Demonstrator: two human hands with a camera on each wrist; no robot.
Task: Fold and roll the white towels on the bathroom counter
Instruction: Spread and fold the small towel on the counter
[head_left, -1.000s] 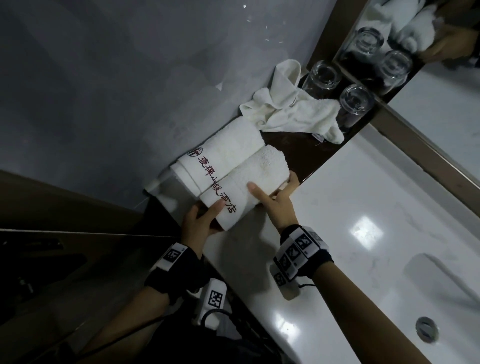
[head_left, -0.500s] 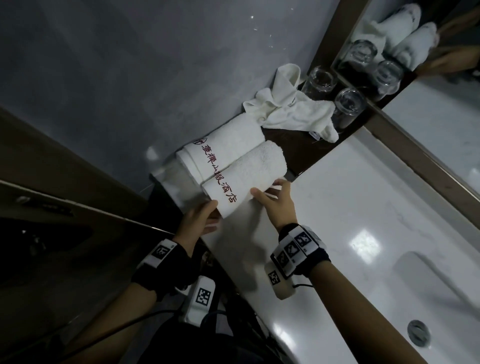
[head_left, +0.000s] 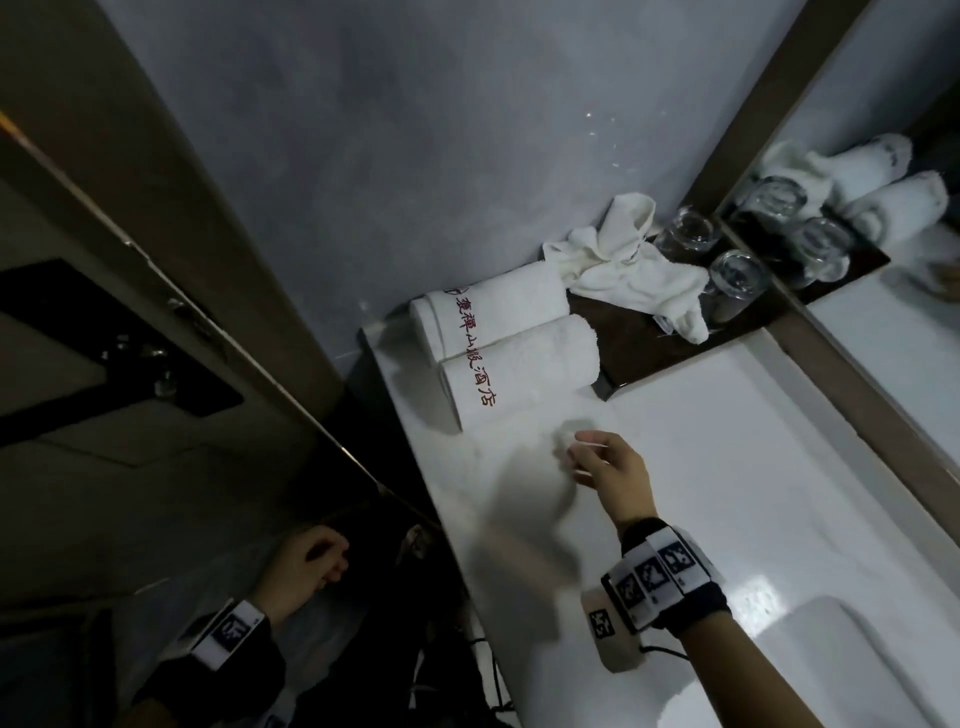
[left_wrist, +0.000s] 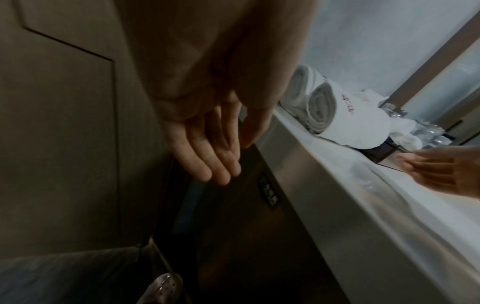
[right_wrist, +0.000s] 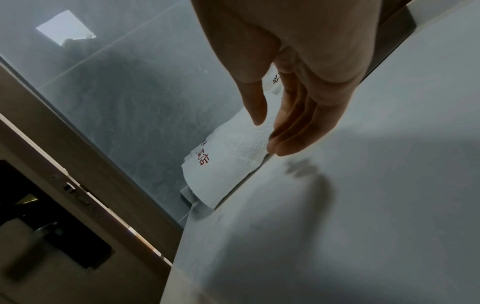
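At the far left of the head view stands a brown door (head_left: 104, 218), and the grey wall (head_left: 415, 130) fills the upper middle. In the lower left, the left hand (head_left: 306, 564) hangs below the front edge of the surface (head_left: 727, 467), beside the dark cabinet front, fingers loosely curled and holding nothing (the left wrist view shows them relaxed and nearly straight). The white surface runs diagonally from the centre to the lower right; its left end meets the wall, and a broad bare stretch lies open between the towels and the sink basin (head_left: 857, 665) at lower right.

Two rolled towels lie side by side, touching, at the left end of the surface: the back towel (head_left: 498, 306) against the wall, the front towel (head_left: 519, 371) just before it, both with red lettering. The right hand (head_left: 605, 460) hovers over the bare surface just below the front towel, apart from it, fingers relaxed and empty. Right of the rolls, a crumpled towel (head_left: 623, 265) lies on a dark tray (head_left: 649, 343), with drinking glasses (head_left: 737, 273) beside the mirror (head_left: 883, 156) at upper right.
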